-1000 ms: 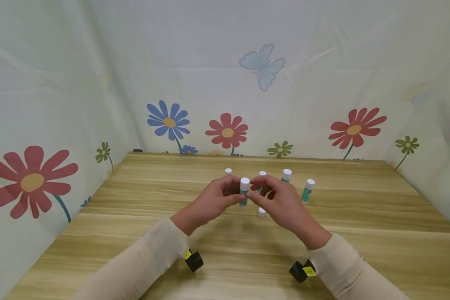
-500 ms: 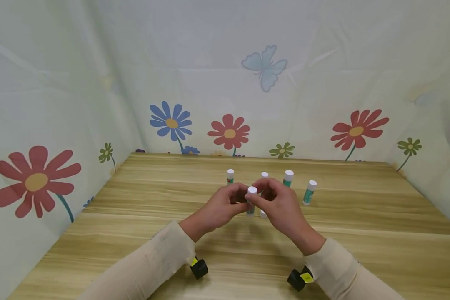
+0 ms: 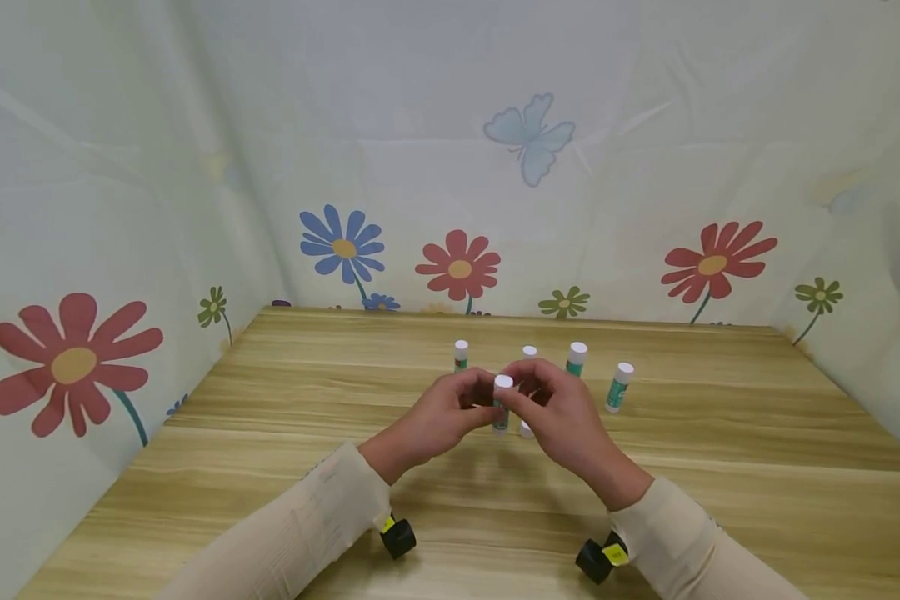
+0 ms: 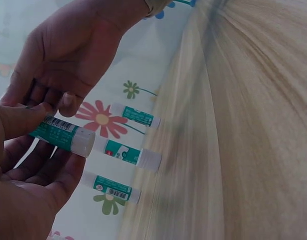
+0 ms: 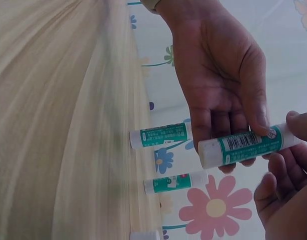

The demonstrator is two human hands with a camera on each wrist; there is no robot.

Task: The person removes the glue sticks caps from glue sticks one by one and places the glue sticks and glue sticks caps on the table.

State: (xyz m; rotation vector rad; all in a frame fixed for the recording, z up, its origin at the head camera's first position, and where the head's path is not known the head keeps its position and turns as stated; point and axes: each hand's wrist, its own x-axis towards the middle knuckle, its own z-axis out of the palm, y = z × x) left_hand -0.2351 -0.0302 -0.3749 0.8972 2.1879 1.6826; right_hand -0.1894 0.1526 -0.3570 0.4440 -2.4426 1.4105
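Observation:
A glue stick (image 3: 501, 417) with a green label and white cap is held upright between both hands, above the table. My left hand (image 3: 435, 417) grips its body between thumb and fingers, seen closely in the right wrist view, where the white base (image 5: 211, 154) shows. My right hand (image 3: 562, 408) pinches the cap end with thumb and fingertips. A small white cap-like piece (image 3: 526, 430) stands on the table, partly behind the right hand. Behind the hands stand more glue sticks, one at the left (image 3: 461, 353) and one partly hidden (image 3: 529, 352).
Farther right on the wood-grain table (image 3: 270, 500) stand a larger glue stick (image 3: 576, 358) and another glue stick (image 3: 619, 387). A flower-printed curtain (image 3: 390, 167) encloses the back and sides. Black wrist devices (image 3: 399, 537) hang below both sleeves.
The glue stick and left hand have moved slightly right and toward me. My right thumb and fingers have come up to pinch the cap; in the last half second, hardly any movement shows.

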